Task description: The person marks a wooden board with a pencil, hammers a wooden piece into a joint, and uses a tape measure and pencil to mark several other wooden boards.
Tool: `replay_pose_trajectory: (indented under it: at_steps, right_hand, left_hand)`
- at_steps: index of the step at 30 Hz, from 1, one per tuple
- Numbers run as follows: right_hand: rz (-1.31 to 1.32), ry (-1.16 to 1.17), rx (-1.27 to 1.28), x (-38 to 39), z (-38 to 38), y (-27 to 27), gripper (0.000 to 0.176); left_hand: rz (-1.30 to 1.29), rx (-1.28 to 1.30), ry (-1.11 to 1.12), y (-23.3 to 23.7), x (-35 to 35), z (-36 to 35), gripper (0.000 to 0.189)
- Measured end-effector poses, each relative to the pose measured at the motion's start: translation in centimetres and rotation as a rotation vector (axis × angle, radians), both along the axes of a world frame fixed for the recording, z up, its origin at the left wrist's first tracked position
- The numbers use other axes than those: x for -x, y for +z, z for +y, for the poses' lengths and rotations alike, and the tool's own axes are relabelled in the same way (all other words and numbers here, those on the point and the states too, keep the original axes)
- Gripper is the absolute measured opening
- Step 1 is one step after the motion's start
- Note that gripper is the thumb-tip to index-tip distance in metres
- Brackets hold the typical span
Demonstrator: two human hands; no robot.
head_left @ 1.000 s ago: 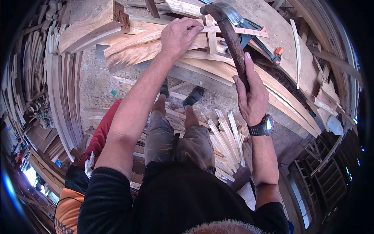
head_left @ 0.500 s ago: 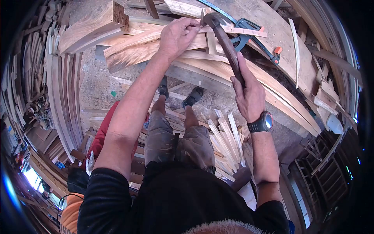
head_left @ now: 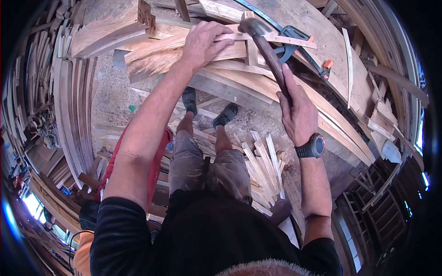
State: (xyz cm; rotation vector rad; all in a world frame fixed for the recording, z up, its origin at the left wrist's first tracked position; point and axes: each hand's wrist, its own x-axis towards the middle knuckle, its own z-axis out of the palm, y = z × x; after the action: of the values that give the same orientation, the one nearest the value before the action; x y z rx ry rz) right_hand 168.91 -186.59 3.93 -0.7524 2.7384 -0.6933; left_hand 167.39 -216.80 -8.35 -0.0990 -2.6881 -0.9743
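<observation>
The thin strip (head_left: pixel 297 43) lies across a short crosspiece (head_left: pixel 251 54), with one end at the left hand (head_left: pixel 202 45). The left fingers are pinched close together on that end. The right fingers are wrapped around the handle of the hammer (head_left: pixel 271 57). The hammer's head is just past the left fingertips, above the spot where strip and crosspiece meet. I can't tell if it touches the wood.

The strip's far end reaches across the clamp (head_left: pixel 314 61), which sits on the edge of the big flat board (head_left: pixel 344 47). Bare wood shows beyond the clamp, away from the right fingers. The wide board (head_left: pixel 154 59) has its rough edge out to the left of the left fingers. Long curved boards (head_left: pixel 334 115) run past the right hand (head_left: pixel 300 115). Bare floor (head_left: pixel 115 94) shows down and left of the left fingers, and a pile of sticks (head_left: pixel 264 168) lies below the right hand.

Half a second ago, the left fingertips were right by the hammer's head. Now they are pulled back from it, leaving a small gap.
</observation>
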Motion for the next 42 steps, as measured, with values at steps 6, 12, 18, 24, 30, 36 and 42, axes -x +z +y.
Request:
replay_pose_trajectory:
  at_steps: [6,12,18,24,30,36,42]
  right_hand:
    - [0.092,0.006,0.024,0.7,0.0,1.2,0.069]
    - [0.023,0.044,-0.252,1.0,0.3,0.9,0.068]
    - [0.011,-0.058,0.059,0.5,-0.2,1.7,0.07]
    - [-0.105,-0.003,-0.116,1.1,0.1,0.6,0.072]
    - [0.074,0.004,0.16,0.6,-0.6,1.1,0.07]
    - [-0.022,0.048,-0.092,1.7,-0.5,1.6,0.071]
    - [-0.089,0.008,-0.081,2.0,0.0,0.9,0.07]
  left_hand:
    - [0.065,-0.037,-0.017,-0.9,0.2,-0.1,0.027]
    - [0.069,-0.016,-0.027,-0.8,0.2,-0.1,0.027]
    - [0.122,-0.018,-0.047,-1.3,0.1,-0.3,0.027]
    - [0.066,-0.037,-0.031,-0.9,0.1,-0.1,0.027]
    - [0.06,-0.032,-0.039,-1.0,0.1,-0.2,0.027]
    - [0.083,-0.023,-0.037,-0.9,0.0,-0.1,0.027]
    - [0.062,-0.077,-0.027,-0.6,0.1,0.1,0.027]
